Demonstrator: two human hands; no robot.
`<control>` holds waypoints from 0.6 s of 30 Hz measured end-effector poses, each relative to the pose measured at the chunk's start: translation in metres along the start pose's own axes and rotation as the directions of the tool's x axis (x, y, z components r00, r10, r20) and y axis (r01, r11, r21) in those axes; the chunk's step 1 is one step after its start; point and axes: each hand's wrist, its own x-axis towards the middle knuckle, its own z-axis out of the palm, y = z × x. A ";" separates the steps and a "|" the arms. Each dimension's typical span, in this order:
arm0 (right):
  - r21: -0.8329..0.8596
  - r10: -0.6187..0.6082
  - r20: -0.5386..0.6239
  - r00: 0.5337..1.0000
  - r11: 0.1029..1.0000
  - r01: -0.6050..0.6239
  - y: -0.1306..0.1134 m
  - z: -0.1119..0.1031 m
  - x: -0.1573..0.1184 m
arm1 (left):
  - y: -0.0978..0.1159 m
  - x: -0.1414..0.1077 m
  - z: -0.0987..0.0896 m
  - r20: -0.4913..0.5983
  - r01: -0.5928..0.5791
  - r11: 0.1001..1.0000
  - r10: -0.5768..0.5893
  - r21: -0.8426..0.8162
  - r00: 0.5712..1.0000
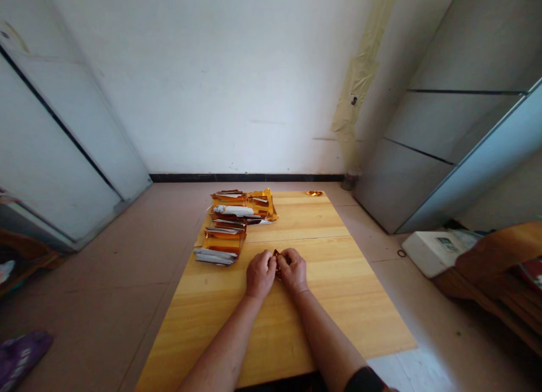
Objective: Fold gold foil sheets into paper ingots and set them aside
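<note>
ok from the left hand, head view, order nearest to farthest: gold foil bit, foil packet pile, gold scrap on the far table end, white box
From the left hand:
1. Gold foil bit, between it and the right hand.
2. Foil packet pile, left, on the table.
3. Gold scrap, far table end, right side.
4. White box, off the table, right.

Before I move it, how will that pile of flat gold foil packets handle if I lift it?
The pile of flat gold foil packets will probably feel light and floppy, as the thin sheets curl at the edges. It may slide apart, since the layers lie unevenly and nothing seems to bind them.
</note>
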 end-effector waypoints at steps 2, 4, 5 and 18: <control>0.008 -0.008 0.001 1.000 1.000 0.008 0.000 -0.001 0.000 | 0.000 0.000 0.000 -0.005 0.001 1.000 -0.001 0.009 1.000; 0.005 -0.009 -0.003 1.000 1.000 0.009 0.001 -0.001 0.001 | 0.000 0.000 0.001 -0.014 0.002 1.000 -0.002 0.010 1.000; 0.001 -0.008 -0.005 1.000 1.000 0.008 0.001 -0.001 0.001 | 0.000 0.000 0.001 -0.018 0.004 1.000 -0.003 0.009 1.000; 0.045 0.023 0.023 0.999 0.999 -0.024 0.001 -0.006 -0.006 | -0.004 0.002 0.002 -0.037 0.144 0.959 -0.158 -0.243 0.987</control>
